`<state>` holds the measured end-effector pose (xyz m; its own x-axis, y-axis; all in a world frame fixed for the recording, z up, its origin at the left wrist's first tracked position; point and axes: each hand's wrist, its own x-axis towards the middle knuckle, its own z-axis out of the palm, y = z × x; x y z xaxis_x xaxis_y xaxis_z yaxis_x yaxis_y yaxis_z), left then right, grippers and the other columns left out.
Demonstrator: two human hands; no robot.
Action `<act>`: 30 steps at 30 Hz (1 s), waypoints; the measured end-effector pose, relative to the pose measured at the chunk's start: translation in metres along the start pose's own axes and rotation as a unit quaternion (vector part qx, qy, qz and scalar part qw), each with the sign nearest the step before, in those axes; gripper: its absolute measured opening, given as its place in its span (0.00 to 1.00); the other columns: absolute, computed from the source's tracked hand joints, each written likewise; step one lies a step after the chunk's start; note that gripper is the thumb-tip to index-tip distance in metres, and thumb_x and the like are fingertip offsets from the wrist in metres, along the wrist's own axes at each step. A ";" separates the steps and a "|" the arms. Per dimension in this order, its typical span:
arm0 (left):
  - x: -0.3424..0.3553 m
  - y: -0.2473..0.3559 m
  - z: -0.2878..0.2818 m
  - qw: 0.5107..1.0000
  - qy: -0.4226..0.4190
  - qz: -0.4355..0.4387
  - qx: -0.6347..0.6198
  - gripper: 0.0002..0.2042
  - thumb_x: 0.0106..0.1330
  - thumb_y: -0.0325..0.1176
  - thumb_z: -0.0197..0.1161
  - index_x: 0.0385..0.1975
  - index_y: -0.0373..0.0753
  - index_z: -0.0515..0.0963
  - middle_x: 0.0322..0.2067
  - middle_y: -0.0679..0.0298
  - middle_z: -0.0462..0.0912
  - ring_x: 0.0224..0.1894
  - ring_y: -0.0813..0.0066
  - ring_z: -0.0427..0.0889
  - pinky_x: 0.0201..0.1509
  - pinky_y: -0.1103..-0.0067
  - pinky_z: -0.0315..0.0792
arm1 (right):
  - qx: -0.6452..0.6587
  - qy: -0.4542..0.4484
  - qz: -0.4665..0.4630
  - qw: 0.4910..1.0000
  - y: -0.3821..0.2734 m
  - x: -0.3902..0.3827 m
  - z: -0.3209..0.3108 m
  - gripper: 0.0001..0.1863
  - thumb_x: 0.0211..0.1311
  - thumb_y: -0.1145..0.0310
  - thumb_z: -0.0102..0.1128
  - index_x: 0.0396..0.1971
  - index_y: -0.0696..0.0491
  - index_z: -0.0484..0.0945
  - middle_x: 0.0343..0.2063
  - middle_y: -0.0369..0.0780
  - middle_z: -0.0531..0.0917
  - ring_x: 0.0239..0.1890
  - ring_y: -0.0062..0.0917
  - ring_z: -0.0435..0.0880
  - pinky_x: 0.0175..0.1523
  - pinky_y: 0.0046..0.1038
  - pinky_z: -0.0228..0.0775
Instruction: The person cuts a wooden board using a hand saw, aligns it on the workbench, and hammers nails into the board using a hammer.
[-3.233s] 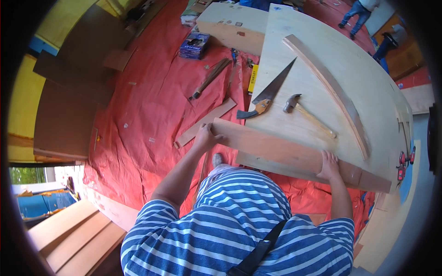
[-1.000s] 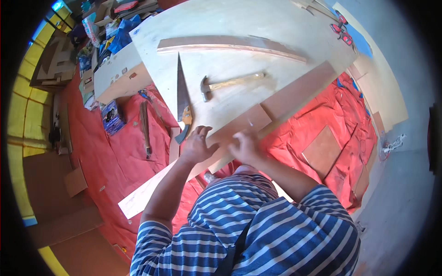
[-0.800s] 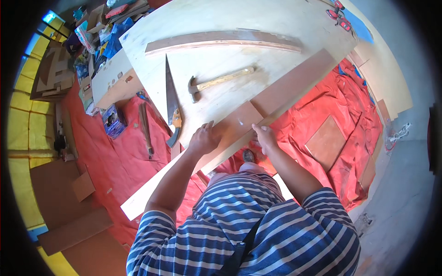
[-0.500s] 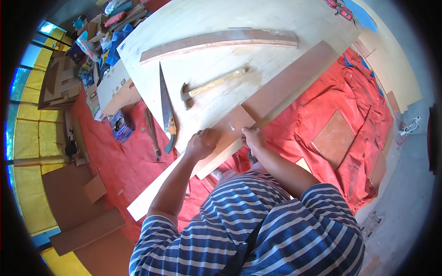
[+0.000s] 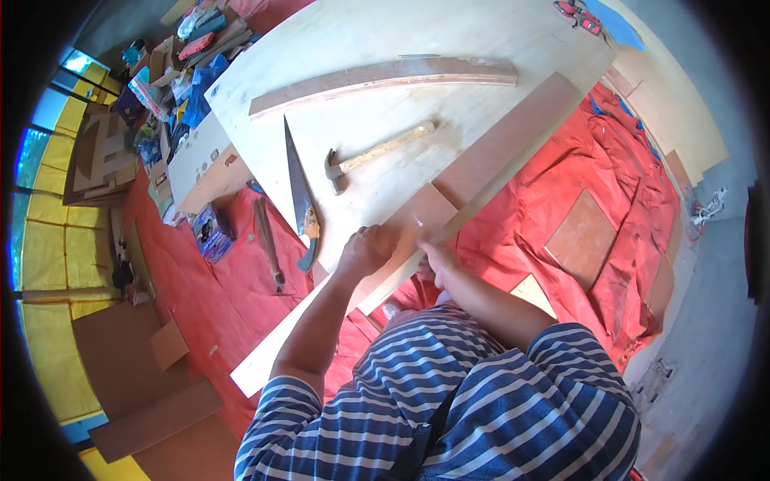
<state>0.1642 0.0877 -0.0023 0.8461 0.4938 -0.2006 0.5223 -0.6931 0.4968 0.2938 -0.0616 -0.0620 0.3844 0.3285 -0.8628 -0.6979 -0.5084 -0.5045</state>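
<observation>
A brown plywood strip (image 5: 419, 215) lies at the near edge of the pale worktable, its far end meeting another brown strip (image 5: 505, 136). My left hand (image 5: 367, 250) is closed with curled fingers on the near part of the strip. At its near-right edge is my right hand (image 5: 433, 260), thumb against the edge and the other fingers lower, partly hidden. Beyond my hands lies a claw hammer (image 5: 381, 152) with a wooden handle. Left of it rests a handsaw (image 5: 298, 188), handle toward me. A long light board (image 5: 277, 341) sticks out below my left forearm.
A long wooden batten (image 5: 385, 76) lies across the worktable (image 5: 265, 60). Red sheeting (image 5: 553, 208) covers the floor, with a square brown panel (image 5: 581, 240) on it. Boxes and bags (image 5: 172, 88) are piled at far left; a red tool (image 5: 581, 16) sits at the far right corner.
The view has shifted slightly. My left hand has moved a little to the right and nearer my right hand. The right hand's fingers have dropped lower along the strip's edge.
</observation>
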 end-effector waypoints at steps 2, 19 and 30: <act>-0.005 0.003 -0.003 1.000 0.006 -0.013 -0.021 0.24 0.58 0.45 0.69 0.51 0.39 0.77 0.45 0.47 0.82 0.49 0.47 0.81 0.55 0.60 0.76 | -0.030 0.006 0.025 0.999 0.011 -0.019 0.008 0.20 0.65 0.51 0.65 0.44 0.52 0.76 0.29 0.37 0.79 0.33 0.29 0.83 0.31 0.31 0.82; -0.048 0.023 0.039 0.999 -0.018 0.004 -0.046 0.31 0.56 0.47 0.70 0.56 0.32 0.76 0.50 0.44 0.81 0.54 0.47 0.80 0.61 0.62 0.72 | 0.219 -0.181 -0.082 0.955 0.125 -0.023 -0.024 0.19 0.72 0.58 0.57 0.58 0.47 0.70 0.48 0.37 0.80 0.47 0.30 0.82 0.53 0.46 0.78; -0.053 0.191 -0.088 0.987 -0.003 0.037 -0.158 0.32 0.63 0.48 0.69 0.59 0.30 0.72 0.45 0.45 0.84 0.48 0.48 0.84 0.55 0.67 0.76 | 0.186 -0.320 -0.270 0.889 -0.023 -0.124 -0.122 0.22 0.70 0.66 0.62 0.59 0.55 0.69 0.53 0.39 0.79 0.51 0.25 0.82 0.53 0.31 0.80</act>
<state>0.2095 -0.0247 0.1770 0.8814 0.4452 -0.1582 0.4010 -0.5280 0.7486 0.3358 -0.1878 0.0525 0.3850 0.8903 -0.2431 -0.7137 0.1202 -0.6901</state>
